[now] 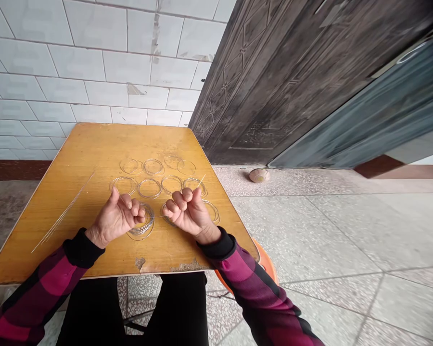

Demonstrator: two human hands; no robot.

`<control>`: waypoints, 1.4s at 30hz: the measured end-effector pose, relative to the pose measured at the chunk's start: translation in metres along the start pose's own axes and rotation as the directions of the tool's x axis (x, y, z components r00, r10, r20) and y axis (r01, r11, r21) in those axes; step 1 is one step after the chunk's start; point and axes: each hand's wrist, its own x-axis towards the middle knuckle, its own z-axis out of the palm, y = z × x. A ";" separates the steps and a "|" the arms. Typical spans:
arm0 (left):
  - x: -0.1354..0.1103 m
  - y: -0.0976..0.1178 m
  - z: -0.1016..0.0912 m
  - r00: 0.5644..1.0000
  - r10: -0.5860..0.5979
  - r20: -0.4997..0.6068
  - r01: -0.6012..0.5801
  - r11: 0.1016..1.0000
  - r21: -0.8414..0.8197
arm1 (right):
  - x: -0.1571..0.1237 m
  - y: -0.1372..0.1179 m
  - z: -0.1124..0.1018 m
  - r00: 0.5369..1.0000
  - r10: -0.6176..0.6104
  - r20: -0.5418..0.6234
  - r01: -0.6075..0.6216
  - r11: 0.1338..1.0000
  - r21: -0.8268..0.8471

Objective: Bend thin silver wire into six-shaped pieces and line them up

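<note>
My left hand [117,216] and my right hand [189,211] hover low over a yellow wooden tabletop [75,163], fingers curled and pinching a thin silver wire [156,216] that runs between them. The wire forms a loose coil [144,226] beside my left fingers, and the coil rests on the wood. Several finished wire rings [149,188] lie in rows just beyond my hands. Another ring [212,211] is partly hidden by my right hand. Left of my left hand lie several long straight wires [63,211].
The table's front edge is chipped and crosses over my dark-trousered knees. A white tiled wall [94,62] stands behind it, and a dark embossed door [274,81] to the right. An orange stool [267,262] shows by the table's right corner, and a small round stone [259,175] sits on the speckled floor.
</note>
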 end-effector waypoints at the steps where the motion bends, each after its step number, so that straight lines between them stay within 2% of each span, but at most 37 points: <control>1: 0.000 -0.001 -0.001 1.000 -0.008 0.023 0.008 1.000 0.005 | 0.000 0.000 0.001 1.000 0.009 0.023 -0.009 1.000 0.011; 6: -0.001 -0.002 -0.002 0.993 -0.013 0.114 0.015 1.000 -0.013 | 0.000 -0.002 -0.001 0.986 0.009 0.168 -0.018 0.998 0.055; 10: -0.001 -0.002 -0.001 0.997 -0.006 0.080 0.009 0.999 -0.041 | 0.001 -0.001 -0.003 0.982 0.012 0.186 -0.014 1.000 0.005; 15: 0.000 -0.001 0.000 0.996 -0.018 0.084 0.019 1.000 -0.014 | 0.002 0.001 -0.009 0.953 0.011 0.302 -0.006 1.000 -0.018; 21: 0.001 0.000 -0.007 0.978 -0.068 0.195 0.052 0.995 0.084 | 0.002 0.000 -0.013 0.903 0.155 0.399 -0.137 0.988 -0.074; 26: 0.002 -0.001 -0.010 0.974 -0.101 0.205 0.074 0.988 0.134 | 0.000 -0.002 -0.011 0.871 0.192 0.452 -0.195 0.980 -0.040; 32: 0.001 0.000 -0.012 0.948 -0.257 0.188 0.204 0.944 0.259 | -0.003 -0.002 -0.010 0.828 0.360 0.430 -0.295 0.932 -0.211; 37: 0.001 -0.002 -0.015 0.916 -0.333 0.223 0.250 0.910 0.331 | -0.004 -0.001 -0.007 0.852 0.332 0.404 -0.230 0.932 -0.281; 42: 0.003 -0.007 -0.019 0.871 -0.432 0.234 0.321 0.861 0.394 | -0.004 0.000 -0.007 0.797 0.373 0.475 -0.204 0.907 -0.369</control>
